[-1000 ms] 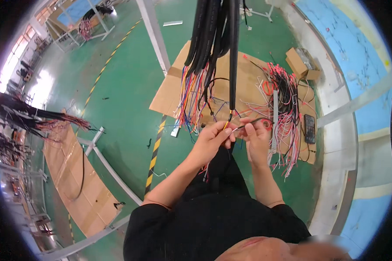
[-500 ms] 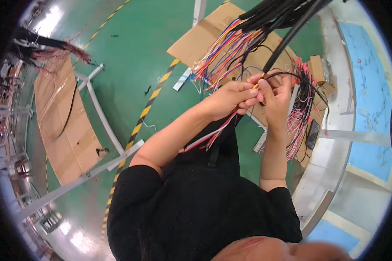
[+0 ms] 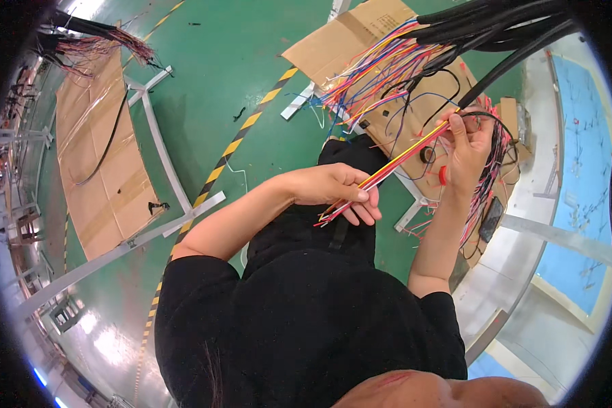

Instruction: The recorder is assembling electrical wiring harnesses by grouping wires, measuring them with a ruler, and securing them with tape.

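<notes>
A: Head view, looking down: the left hand (image 3: 336, 194) pinches the loose ends of a thin bunch of wires (image 3: 394, 160), mostly yellow and red, between thumb and fingers.

B: And the right hand (image 3: 469, 146)?

A: It is closed around the same bunch higher up, near where the wires leave the thick black cable sleeves (image 3: 496, 30). The bunch runs taut between the two hands, above the person's black-clad lap.

B: How would you do this step well?

A: I judge it best to keep the strands flat and parallel, with the upper grip firm and the lower one light, so no strand crosses another. The many coloured wires (image 3: 381, 68) hanging just beside could get caught in the bunch, so hold it clear of them.

B: What lies underneath?

A: Cardboard sheets (image 3: 360, 34) on a green floor (image 3: 238, 75) with a yellow-black stripe (image 3: 228, 160).
</notes>
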A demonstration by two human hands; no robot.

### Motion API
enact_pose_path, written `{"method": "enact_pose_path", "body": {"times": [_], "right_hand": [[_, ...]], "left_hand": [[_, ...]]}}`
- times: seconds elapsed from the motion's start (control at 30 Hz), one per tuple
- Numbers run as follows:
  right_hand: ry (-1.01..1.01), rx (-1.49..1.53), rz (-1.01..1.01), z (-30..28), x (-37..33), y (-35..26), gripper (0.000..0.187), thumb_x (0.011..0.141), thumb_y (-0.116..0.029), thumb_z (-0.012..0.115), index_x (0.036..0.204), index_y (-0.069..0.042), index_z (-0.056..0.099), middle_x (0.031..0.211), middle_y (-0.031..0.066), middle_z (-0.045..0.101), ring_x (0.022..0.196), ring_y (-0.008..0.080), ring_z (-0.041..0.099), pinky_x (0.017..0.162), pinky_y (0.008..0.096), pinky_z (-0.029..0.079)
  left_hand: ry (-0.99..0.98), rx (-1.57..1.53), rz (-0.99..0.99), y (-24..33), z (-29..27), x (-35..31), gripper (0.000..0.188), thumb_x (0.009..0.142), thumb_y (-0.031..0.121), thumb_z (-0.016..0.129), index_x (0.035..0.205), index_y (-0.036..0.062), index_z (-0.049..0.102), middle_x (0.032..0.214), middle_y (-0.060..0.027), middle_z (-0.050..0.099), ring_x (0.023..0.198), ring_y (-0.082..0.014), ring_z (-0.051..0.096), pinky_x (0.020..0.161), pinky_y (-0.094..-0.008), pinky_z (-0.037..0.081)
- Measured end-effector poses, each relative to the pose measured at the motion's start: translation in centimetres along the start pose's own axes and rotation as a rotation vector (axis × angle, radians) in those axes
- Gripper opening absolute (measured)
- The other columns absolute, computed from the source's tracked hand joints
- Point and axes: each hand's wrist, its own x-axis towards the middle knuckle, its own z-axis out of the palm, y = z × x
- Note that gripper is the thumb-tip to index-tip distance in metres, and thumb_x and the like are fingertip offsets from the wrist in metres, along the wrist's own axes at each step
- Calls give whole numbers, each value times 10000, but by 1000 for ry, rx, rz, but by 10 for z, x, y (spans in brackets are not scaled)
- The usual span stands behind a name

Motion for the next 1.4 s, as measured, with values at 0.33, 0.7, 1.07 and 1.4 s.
{"method": "enact_pose_path", "body": {"times": [0.33,0.7,1.07,1.4], "right_hand": [[-33,29,33,-5,2,-1,246,886,-22,616,1067,-65,455,907,124,633,778,185,634,666,276,532],[-175,3,109,-14,1,-3,192,932,-110,568,1067,-53,443,1082,207,619,945,272,657,754,349,564],[-496,116,31,-33,-2,7,163,947,-114,527,1067,-12,485,1206,270,554,1014,329,636,809,396,546],[-332,322,81,-8,-13,13,233,926,-146,577,1110,-36,485,1130,249,603,936,280,661,747,389,565]], "left_hand": [[32,46,37,-1,1,3,188,970,121,492,1100,-1,552,1087,-147,644,996,-214,648,841,-330,544],[83,56,23,-3,0,5,276,1010,209,415,1061,-20,560,1024,-158,658,943,-217,664,841,-331,541],[-58,-81,-23,-17,-16,-6,248,997,204,451,1030,-11,570,997,-151,670,917,-219,672,816,-330,545],[-68,-115,28,-26,-27,-12,239,997,195,450,1013,-11,570,963,-146,675,889,-216,678,814,-327,550]]}}
